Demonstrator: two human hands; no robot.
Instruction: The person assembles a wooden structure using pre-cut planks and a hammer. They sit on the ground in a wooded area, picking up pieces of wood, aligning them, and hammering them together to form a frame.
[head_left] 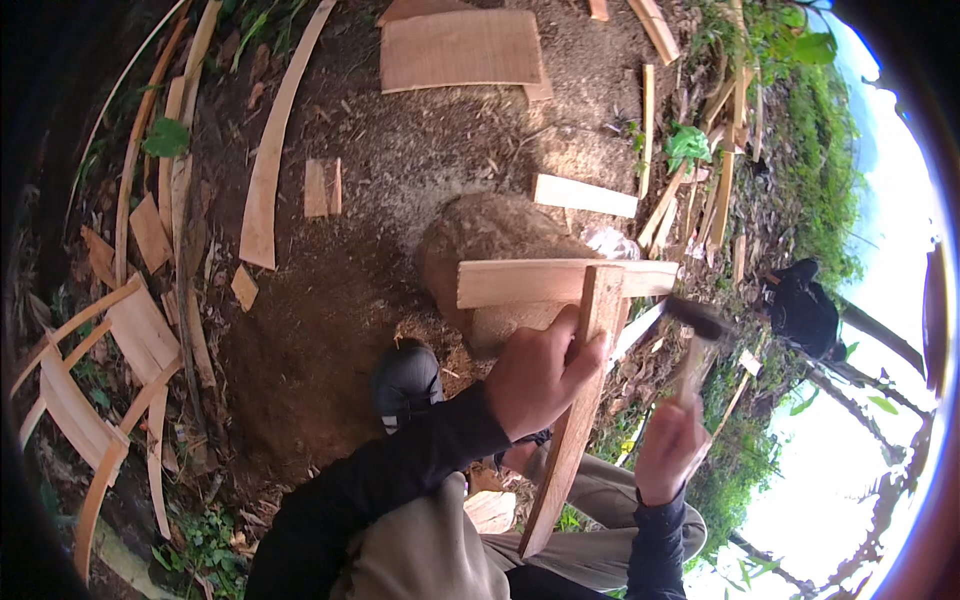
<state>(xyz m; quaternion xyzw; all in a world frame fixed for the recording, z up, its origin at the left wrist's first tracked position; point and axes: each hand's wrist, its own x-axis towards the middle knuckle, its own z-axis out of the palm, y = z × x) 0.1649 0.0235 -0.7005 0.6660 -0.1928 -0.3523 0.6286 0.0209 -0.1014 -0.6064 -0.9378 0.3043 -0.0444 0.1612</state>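
The left hand (540, 375) reaches forward from a dark sleeve, fingers wrapped tight around an upright wooden slat (578, 400) that meets a horizontal plank (540, 282) lying on a stump (480, 235). To the right, the right hand (668, 450) is clenched on a hammer (697, 330), whose blurred head hovers near the plank's right end. The slat's lower end is hidden behind the person's knee. Far off lies a flat brown board (460, 48).

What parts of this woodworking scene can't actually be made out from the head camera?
- Hammer: head and handle are motion-blurred, so its shape is unclear.
- Upright wooden slat: the left hand covers its middle.
- Joint with the crosswise plank: any nail is too small to see.
- Right hand: its grip is blurred.
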